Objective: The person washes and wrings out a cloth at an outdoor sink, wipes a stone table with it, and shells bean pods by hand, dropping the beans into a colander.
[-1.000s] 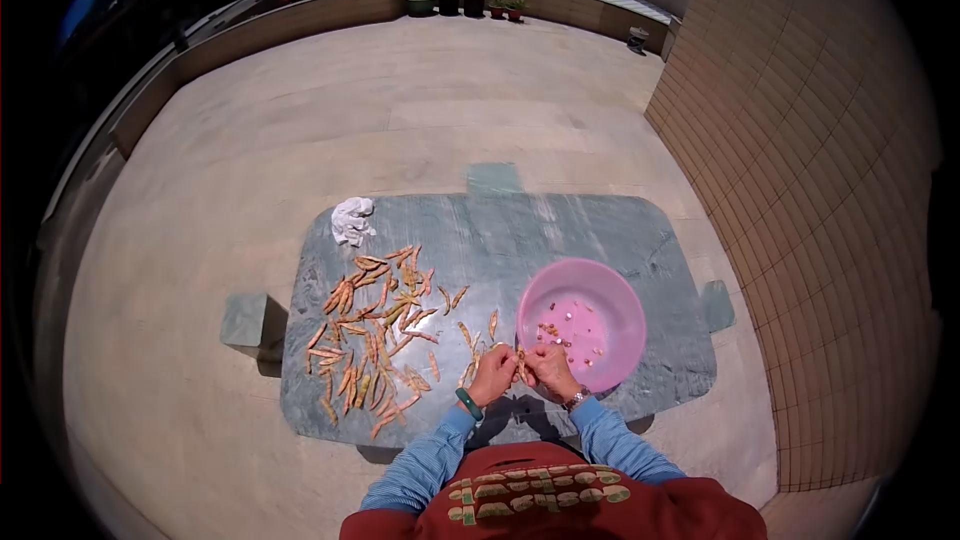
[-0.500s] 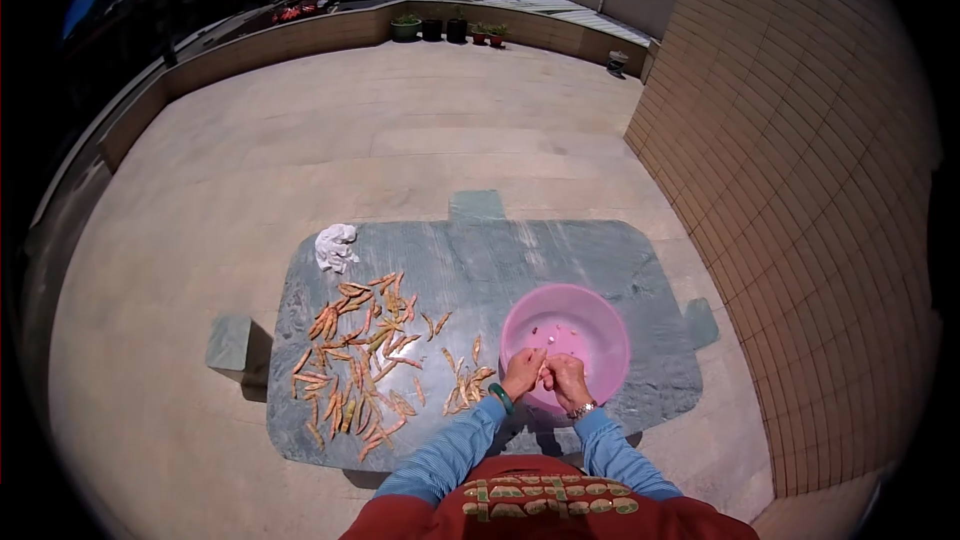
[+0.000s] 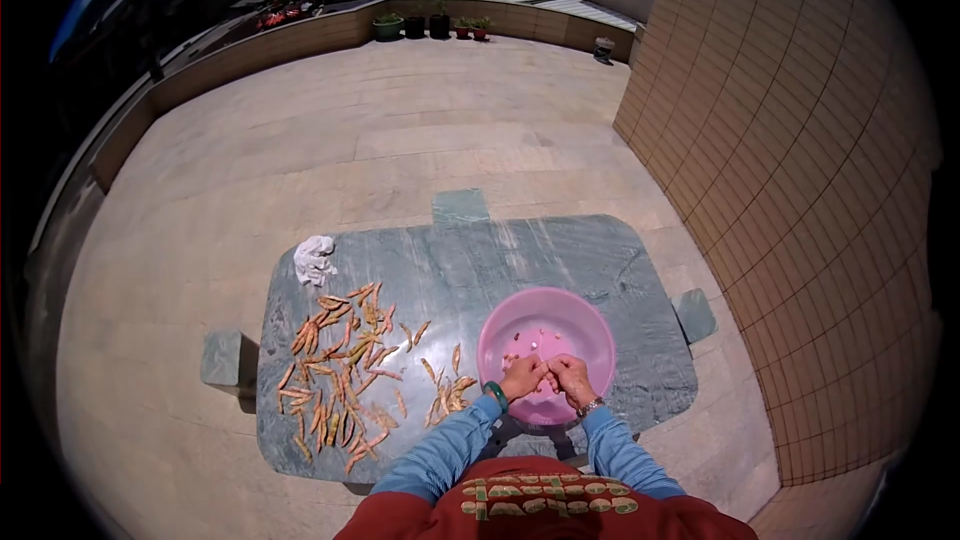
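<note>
Over the pink basin (image 3: 497, 325), my left hand (image 3: 522, 377) and my right hand (image 3: 570, 378) meet with their fingers pressed together. Whatever they pinch is too small to make out, though a pod was between them a second earlier. Several beans (image 3: 534, 346) and small pieces lie on the basin's bottom. Left of the basin is a small group of pods (image 3: 446, 398), near my left wrist. A larger spread of orange-brown bean pods (image 3: 340, 365) covers the left part of the table.
The green stone table (image 3: 430, 250) has a crumpled white cloth (image 3: 314, 260) at its back left corner. Stone stools stand at the left (image 3: 222, 358), back (image 3: 460, 206) and right (image 3: 696, 315). A tiled wall (image 3: 760, 170) rises on the right.
Both hands have moved from the basin's near left edge to over its inside. The pod seen between them is no longer visible. The view has shifted, so the table sits lower and further left.
</note>
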Motion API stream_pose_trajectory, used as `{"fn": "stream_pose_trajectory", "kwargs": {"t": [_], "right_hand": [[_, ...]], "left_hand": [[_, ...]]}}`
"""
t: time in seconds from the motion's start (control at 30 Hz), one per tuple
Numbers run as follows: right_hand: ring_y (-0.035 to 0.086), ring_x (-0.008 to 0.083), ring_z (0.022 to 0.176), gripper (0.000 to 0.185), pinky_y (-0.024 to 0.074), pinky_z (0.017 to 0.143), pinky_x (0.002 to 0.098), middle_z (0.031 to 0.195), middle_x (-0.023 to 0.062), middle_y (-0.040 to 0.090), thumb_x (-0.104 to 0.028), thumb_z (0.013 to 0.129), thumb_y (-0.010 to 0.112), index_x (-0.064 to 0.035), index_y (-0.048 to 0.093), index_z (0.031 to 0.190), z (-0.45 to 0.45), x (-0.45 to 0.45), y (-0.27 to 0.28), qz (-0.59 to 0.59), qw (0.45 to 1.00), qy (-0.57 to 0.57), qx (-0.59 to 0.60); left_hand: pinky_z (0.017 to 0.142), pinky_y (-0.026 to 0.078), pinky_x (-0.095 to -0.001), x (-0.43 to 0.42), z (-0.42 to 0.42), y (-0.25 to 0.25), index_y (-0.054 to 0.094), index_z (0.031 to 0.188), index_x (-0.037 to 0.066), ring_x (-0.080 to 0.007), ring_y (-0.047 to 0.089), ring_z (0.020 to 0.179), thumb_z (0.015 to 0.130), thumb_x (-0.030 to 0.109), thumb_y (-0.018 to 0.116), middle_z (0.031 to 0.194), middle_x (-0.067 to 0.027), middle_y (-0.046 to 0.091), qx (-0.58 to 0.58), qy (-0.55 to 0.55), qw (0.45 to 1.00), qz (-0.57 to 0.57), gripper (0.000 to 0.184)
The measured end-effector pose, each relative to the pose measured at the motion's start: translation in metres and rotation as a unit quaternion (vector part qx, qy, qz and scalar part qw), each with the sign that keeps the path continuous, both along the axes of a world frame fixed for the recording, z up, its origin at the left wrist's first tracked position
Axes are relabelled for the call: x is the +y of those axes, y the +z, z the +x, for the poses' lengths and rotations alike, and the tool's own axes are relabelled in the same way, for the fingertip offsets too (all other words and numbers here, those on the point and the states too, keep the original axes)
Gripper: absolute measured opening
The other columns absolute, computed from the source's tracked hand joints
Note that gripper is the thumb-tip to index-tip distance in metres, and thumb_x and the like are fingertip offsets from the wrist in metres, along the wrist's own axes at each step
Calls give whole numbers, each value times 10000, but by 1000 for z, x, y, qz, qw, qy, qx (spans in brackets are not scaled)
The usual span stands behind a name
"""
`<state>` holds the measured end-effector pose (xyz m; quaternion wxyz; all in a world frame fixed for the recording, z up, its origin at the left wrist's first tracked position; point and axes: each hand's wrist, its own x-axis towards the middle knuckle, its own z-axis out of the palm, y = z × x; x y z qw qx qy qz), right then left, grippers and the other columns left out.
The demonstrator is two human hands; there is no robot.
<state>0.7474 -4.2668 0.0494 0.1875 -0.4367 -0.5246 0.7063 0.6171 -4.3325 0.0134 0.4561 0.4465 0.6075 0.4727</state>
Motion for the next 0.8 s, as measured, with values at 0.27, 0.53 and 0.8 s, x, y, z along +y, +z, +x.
{"fn": "stream_pose_trajectory", "kwargs": {"t": [0.27, 0.53, 0.8], "right_hand": [[479, 92, 428, 144, 384, 367, 209, 596, 42, 557, -137, 865, 572, -21, 586, 781, 2, 24, -4, -48, 999, 26, 3], [462, 80, 411, 163, 329, 333, 200, 570, 22, 547, -151, 870, 566, -46, 569, 746, 3, 41, -31, -79, 997, 26, 8], [531, 98, 459, 169, 394, 388, 203, 593, 58, 578, -136, 837, 597, 1, 558, 746, -10, 57, -7, -42, 994, 96, -26]], "left_hand": [[415, 369, -238, 15, -3, 0, 518, 782, 24, -91, 477, 485, 882, 247, 540, 595, -20, 496, -70, -27, 995, -71, 245], [402, 375, -216, 25, 7, -4, 490, 843, 62, -96, 483, 491, 908, 190, 487, 613, -14, 500, -335, 37, 921, -193, 143], [371, 279, -195, 37, 3, -20, 459, 830, 78, -72, 413, 443, 900, 144, 458, 621, -19, 512, -269, 69, 952, -127, 97]]}}
